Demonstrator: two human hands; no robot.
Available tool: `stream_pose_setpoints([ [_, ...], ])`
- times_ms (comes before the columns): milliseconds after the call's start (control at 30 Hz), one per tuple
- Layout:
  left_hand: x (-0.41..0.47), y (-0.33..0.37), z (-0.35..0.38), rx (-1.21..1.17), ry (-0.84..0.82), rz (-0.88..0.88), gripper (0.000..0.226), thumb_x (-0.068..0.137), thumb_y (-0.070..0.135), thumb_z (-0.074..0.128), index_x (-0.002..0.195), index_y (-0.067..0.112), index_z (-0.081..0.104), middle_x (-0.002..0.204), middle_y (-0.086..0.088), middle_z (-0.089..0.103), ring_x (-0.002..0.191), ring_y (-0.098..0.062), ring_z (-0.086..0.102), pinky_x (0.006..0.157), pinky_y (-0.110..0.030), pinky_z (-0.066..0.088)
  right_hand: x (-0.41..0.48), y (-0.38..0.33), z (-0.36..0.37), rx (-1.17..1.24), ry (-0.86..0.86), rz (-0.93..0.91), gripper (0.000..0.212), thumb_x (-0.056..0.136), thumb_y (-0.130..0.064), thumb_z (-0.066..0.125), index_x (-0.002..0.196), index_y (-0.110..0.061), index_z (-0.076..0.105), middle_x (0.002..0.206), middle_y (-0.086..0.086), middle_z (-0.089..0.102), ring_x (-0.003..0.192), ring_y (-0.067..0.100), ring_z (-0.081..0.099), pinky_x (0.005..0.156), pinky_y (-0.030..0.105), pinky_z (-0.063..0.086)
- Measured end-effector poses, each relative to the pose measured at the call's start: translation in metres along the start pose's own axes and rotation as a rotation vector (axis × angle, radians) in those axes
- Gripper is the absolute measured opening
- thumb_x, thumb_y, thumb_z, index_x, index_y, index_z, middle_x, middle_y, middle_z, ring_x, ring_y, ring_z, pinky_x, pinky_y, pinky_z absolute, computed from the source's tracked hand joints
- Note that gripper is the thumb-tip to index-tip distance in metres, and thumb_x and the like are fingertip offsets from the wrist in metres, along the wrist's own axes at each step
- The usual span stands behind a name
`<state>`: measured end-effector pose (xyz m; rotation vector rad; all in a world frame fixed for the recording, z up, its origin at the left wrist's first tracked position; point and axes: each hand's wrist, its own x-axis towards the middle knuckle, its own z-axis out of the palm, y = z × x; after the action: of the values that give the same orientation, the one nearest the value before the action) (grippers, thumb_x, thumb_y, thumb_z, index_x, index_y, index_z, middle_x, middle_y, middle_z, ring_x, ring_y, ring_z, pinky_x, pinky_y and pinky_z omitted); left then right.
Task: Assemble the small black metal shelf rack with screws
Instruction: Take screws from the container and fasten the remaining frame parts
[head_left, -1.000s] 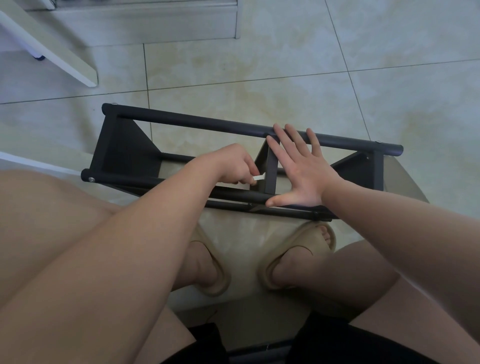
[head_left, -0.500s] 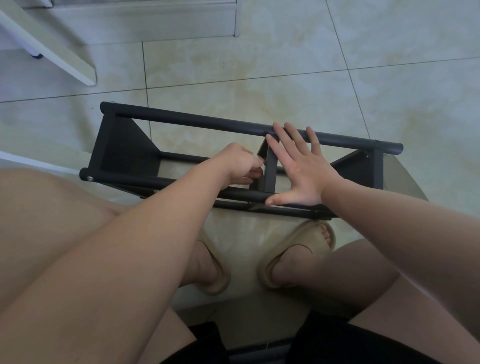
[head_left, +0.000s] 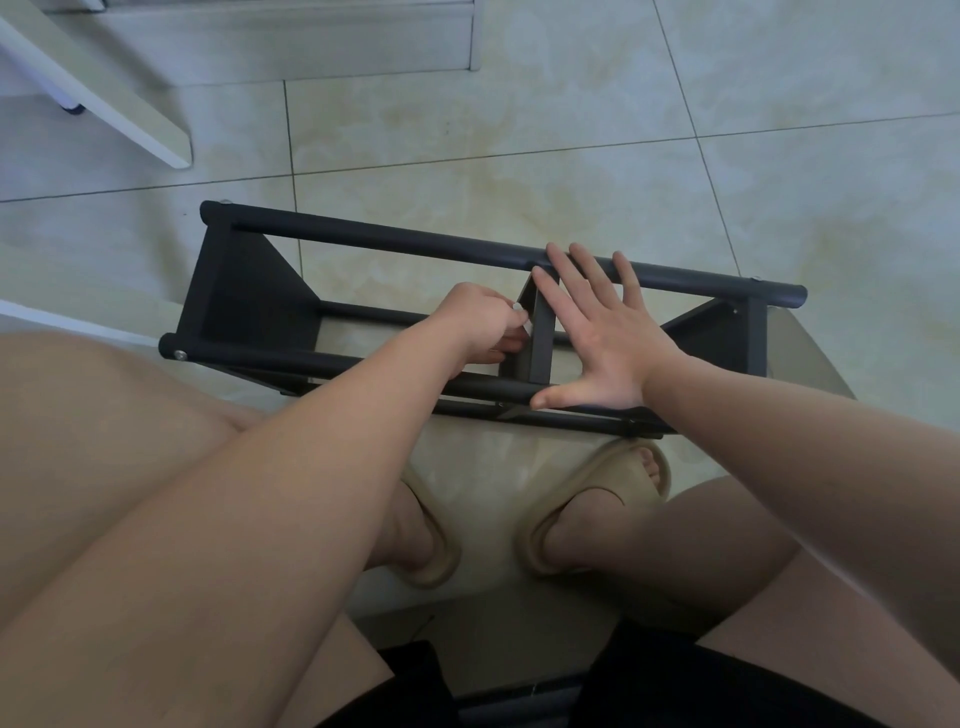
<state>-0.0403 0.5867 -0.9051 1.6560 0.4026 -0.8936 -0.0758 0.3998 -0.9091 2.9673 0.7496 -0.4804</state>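
The black metal shelf rack (head_left: 374, 244) lies on its side on the tiled floor in front of my feet. My right hand (head_left: 602, 338) lies flat with straight fingers across the two upper bars, just right of the middle shelf panel (head_left: 540, 338). My left hand (head_left: 483, 325) is curled against the left face of that panel and pinches a small silver tool (head_left: 521, 312), of which only a tip shows. Screw heads show at the bar ends, one at the near left (head_left: 180, 355).
A white furniture leg (head_left: 104, 98) slants across the floor at the far left, with a white cabinet base (head_left: 311, 47) behind it. My two feet in beige slippers (head_left: 592, 499) stand just below the rack, between my knees.
My left hand has moved up along the middle panel, turning the small silver tool. My right hand has stayed flat on the bars.
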Motion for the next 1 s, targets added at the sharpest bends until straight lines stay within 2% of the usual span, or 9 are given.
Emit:
stream_pose_setpoints([
  [33, -0.0014, 0.0006, 0.0000, -0.002, -0.009, -0.007, 0.004, 0.099, 0.017, 0.061, 0.099, 0.013, 0.060, 0.085, -0.004, 0.072, 0.083, -0.015, 0.071, 0.072, -0.027, 0.054, -0.0001, 0.0000, -0.0002, 0.000, 0.000, -0.001, 0.134, 0.065, -0.104, 0.022, 0.162, -0.016, -0.007, 0.168, 0.008, -0.018, 0.155, 0.029, -0.018, 0.122, 0.063, -0.006],
  [133, -0.0008, 0.0002, -0.0003, 0.012, -0.012, -0.007, 0.011, 0.099, 0.018, 0.061, 0.088, 0.018, 0.060, 0.084, -0.003, 0.071, 0.083, -0.015, 0.070, 0.074, -0.029, 0.053, 0.0000, 0.0001, -0.0002, 0.003, 0.000, -0.003, 0.133, 0.065, -0.104, 0.021, 0.162, -0.016, -0.007, 0.168, 0.008, -0.018, 0.155, 0.030, -0.018, 0.122, 0.063, -0.006],
  [233, -0.0009, 0.0000, -0.0005, 0.020, -0.018, -0.006, 0.009, 0.099, 0.018, 0.062, 0.089, 0.016, 0.061, 0.084, -0.003, 0.071, 0.081, -0.015, 0.069, 0.076, -0.030, 0.053, -0.0004, 0.0002, -0.0003, 0.005, 0.007, -0.005, 0.133, 0.065, -0.103, 0.023, 0.162, -0.016, -0.007, 0.168, 0.008, -0.018, 0.155, 0.030, -0.017, 0.122, 0.062, -0.007],
  [333, -0.0004, -0.0004, -0.0010, 0.036, -0.017, -0.005, 0.004, 0.098, 0.017, 0.063, 0.099, 0.013, 0.061, 0.085, -0.005, 0.071, 0.080, -0.015, 0.070, 0.073, -0.028, 0.054, -0.0003, 0.0003, -0.0006, 0.009, 0.005, -0.004, 0.134, 0.065, -0.103, 0.024, 0.162, -0.016, -0.008, 0.168, 0.008, -0.019, 0.155, 0.030, -0.017, 0.122, 0.062, -0.007],
  [400, 0.0001, -0.0005, -0.0010, 0.044, -0.015, -0.009, 0.006, 0.097, 0.016, 0.063, 0.101, 0.012, 0.060, 0.087, -0.006, 0.071, 0.080, -0.015, 0.070, 0.072, -0.028, 0.055, -0.0003, 0.0000, -0.0006, 0.005, 0.002, -0.004, 0.133, 0.065, -0.103, 0.023, 0.162, -0.017, -0.008, 0.168, 0.008, -0.019, 0.155, 0.030, -0.018, 0.122, 0.062, -0.007],
  [533, 0.0000, -0.0008, 0.0003, 0.085, -0.017, -0.022, 0.007, 0.098, 0.016, 0.062, 0.095, 0.011, 0.060, 0.087, -0.008, 0.072, 0.081, -0.018, 0.070, 0.081, -0.033, 0.057, -0.0004, 0.0001, -0.0006, -0.001, -0.002, -0.002, 0.133, 0.065, -0.103, 0.023, 0.162, -0.016, -0.008, 0.168, 0.008, -0.019, 0.155, 0.030, -0.018, 0.122, 0.063, -0.006],
  [667, 0.0003, -0.0007, 0.0029, 0.153, -0.023, -0.019, 0.015, 0.098, 0.014, 0.059, 0.103, 0.000, 0.064, 0.084, -0.009, 0.070, 0.075, -0.018, 0.069, 0.079, -0.033, 0.057, 0.0002, 0.0003, -0.0004, -0.006, -0.003, -0.001, 0.133, 0.065, -0.103, 0.022, 0.162, -0.016, -0.009, 0.168, 0.008, -0.019, 0.155, 0.030, -0.018, 0.121, 0.063, -0.005],
  [767, 0.0002, 0.0000, 0.0031, 0.159, -0.027, -0.034, 0.015, 0.099, 0.014, 0.058, 0.102, 0.000, 0.063, 0.083, -0.009, 0.070, 0.075, -0.019, 0.068, 0.082, -0.035, 0.058, 0.0004, 0.0003, 0.0000, -0.007, 0.000, 0.000, 0.133, 0.065, -0.103, 0.023, 0.161, -0.016, -0.009, 0.168, 0.008, -0.019, 0.155, 0.030, -0.018, 0.122, 0.063, -0.005],
  [1000, -0.0008, 0.0023, 0.0012, 0.160, -0.049, -0.082, 0.012, 0.101, 0.013, 0.055, 0.094, 0.005, 0.060, 0.083, -0.007, 0.069, 0.074, -0.017, 0.067, 0.076, -0.032, 0.056, 0.0004, 0.0004, 0.0013, 0.003, 0.006, -0.003, 0.133, 0.065, -0.104, 0.023, 0.162, -0.016, -0.007, 0.168, 0.008, -0.018, 0.155, 0.030, -0.017, 0.122, 0.063, -0.007],
])
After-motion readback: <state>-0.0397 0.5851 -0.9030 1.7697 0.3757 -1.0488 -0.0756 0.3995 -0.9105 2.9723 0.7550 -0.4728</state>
